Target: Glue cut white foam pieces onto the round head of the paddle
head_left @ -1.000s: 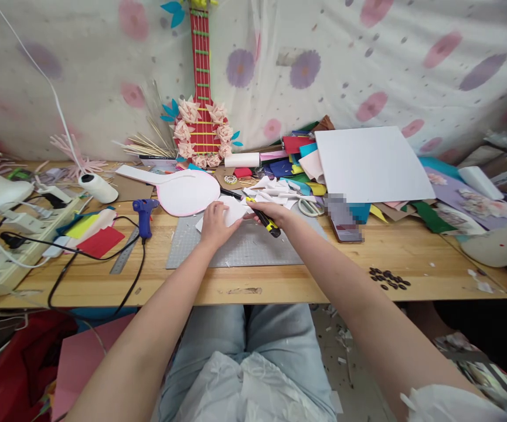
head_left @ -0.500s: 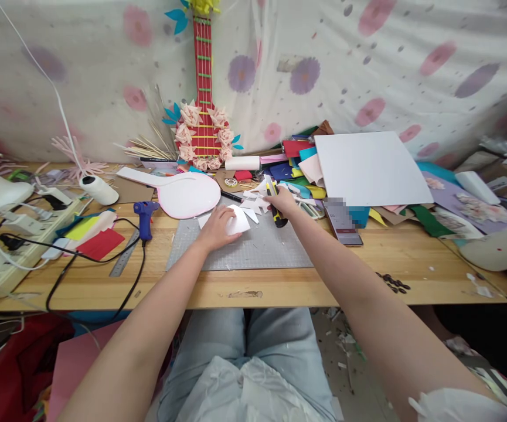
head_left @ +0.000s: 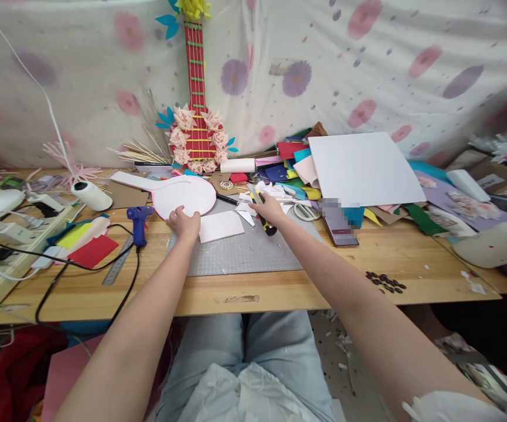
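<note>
My right hand (head_left: 268, 210) is closed round a yellow and black utility knife (head_left: 270, 228), just above the right part of the grey cutting mat (head_left: 253, 259). My left hand (head_left: 186, 224) reaches the lower edge of a white paddle-shaped board (head_left: 189, 196) with a pink rim; its fingers are apart and slightly bent, and whether they touch the board I cannot tell. Between my hands a white foam-like piece (head_left: 221, 226) lies flat on the mat. Small white offcuts (head_left: 247, 217) lie beside the knife.
A blue glue gun (head_left: 139, 225) with a black cord stands left of the mat, beside a metal ruler (head_left: 116, 265). Scissors (head_left: 306, 212) and a phone (head_left: 340, 225) lie to the right. A red flower-trimmed toy guitar (head_left: 198, 129) leans at the back, near a large white sheet (head_left: 365, 167).
My left hand has let go of the white piece and moved left to the paddle-shaped board. The piece now lies flat on the mat. My right hand still holds the utility knife.
</note>
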`<state>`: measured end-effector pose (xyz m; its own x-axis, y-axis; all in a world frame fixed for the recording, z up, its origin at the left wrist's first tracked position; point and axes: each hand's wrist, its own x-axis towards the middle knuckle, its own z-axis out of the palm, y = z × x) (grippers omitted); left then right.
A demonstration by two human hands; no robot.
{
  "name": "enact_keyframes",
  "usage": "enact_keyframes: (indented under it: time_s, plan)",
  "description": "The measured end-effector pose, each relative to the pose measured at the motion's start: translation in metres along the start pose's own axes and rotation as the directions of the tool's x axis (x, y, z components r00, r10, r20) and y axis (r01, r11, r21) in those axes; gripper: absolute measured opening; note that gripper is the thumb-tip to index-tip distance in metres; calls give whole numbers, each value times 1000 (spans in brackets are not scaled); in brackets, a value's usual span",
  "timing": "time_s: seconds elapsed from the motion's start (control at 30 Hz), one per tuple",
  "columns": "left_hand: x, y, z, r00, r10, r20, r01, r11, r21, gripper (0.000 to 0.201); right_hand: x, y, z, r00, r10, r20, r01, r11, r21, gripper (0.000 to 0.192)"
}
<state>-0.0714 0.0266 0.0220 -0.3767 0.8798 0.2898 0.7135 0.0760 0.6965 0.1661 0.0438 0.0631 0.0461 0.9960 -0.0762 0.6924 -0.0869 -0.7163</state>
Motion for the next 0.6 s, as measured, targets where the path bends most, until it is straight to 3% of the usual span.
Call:
enact_keyframes:
  time_s: [0.1,0.2,0.37,0.6]
  plan:
    - [12,3,1,993,-118,28,120,988,-92,38,-2,1,3,1000,2,13,-2,1000,16,43]
    - [15,6,6,995,-74,62,81,989,-121,37,-4,3,4,1000,15,26,-15,1000,7,44]
    - [12,-1,16,1000,13,26,-10,993,-119,38,-5,5,2,998,-12,70,12,1000,-8,45]
    - [10,-6,13,991,131,33,-129,991,-37,38,-7,7,3,996,-3,89,7,999,-40,49]
